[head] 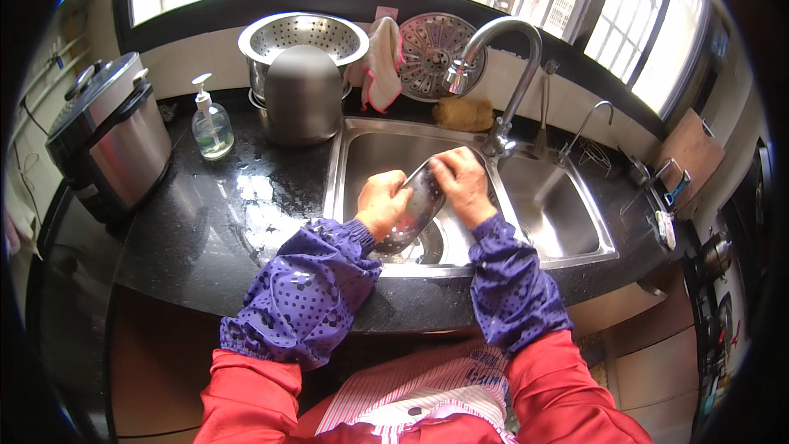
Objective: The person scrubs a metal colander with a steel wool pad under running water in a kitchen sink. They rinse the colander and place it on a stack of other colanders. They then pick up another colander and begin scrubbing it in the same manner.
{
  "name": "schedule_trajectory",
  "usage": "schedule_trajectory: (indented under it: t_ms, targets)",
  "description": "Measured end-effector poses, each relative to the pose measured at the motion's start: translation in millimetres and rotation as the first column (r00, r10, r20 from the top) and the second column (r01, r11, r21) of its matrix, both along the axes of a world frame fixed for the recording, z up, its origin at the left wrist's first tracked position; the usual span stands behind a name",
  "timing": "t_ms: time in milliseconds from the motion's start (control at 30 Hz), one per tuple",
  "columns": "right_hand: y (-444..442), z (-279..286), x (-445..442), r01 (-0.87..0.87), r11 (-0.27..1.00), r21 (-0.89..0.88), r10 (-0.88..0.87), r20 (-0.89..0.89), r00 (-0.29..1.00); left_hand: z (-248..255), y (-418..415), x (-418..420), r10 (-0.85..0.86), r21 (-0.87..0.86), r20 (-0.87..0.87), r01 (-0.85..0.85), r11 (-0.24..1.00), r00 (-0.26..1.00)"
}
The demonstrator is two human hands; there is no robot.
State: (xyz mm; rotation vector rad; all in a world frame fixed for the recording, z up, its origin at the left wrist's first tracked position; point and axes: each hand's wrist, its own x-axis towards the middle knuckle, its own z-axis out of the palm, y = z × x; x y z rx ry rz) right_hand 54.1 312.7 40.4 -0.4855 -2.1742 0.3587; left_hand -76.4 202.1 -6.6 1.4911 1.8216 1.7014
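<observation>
A perforated metal container point(416, 206), perhaps a small colander, is tilted over the left basin of the steel sink point(382, 142). My left hand point(383, 200) grips its left side, and my right hand point(461, 184) clasps its upper right rim. The fingers behind the metal are partly hidden. Under it, the basin's drain strainer point(433, 240) shows in part. The curved chrome faucet point(527, 61) stands behind my right hand, its spout above the basin. Purple patterned sleeve covers reach both my wrists.
Left of the sink stand a soap pump bottle point(212, 129), stacked steel bowls and a colander point(302, 40), and an electric cooker point(117, 142). Behind are a yellow sponge point(463, 114), a hanging cloth point(382, 61) and a round steamer plate point(434, 55). A second basin point(551, 209) lies right.
</observation>
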Motion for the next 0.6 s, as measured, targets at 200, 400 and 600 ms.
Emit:
schedule_trajectory:
  t_ms: [200,400,600]
  targets:
    - [-13.4,4.7,-11.1,-0.128,0.992,0.020,0.129,-0.038,0.991,2.4,-2.3,-7.6,0.025,-0.011,-0.016,-0.025,1.000,1.000]
    - [-23.1,12.6,-2.5,-0.123,0.991,0.061,0.121,0.029,0.992,-3.8,5.5,-7.1,-0.003,-0.005,0.007,0.003,1.000,1.000]
    - [-0.5,4.3,-5.9,-0.030,0.999,-0.016,0.028,-0.071,0.997,1.6,-3.2,-9.5,-0.109,0.016,0.172,0.107,0.994,0.979]
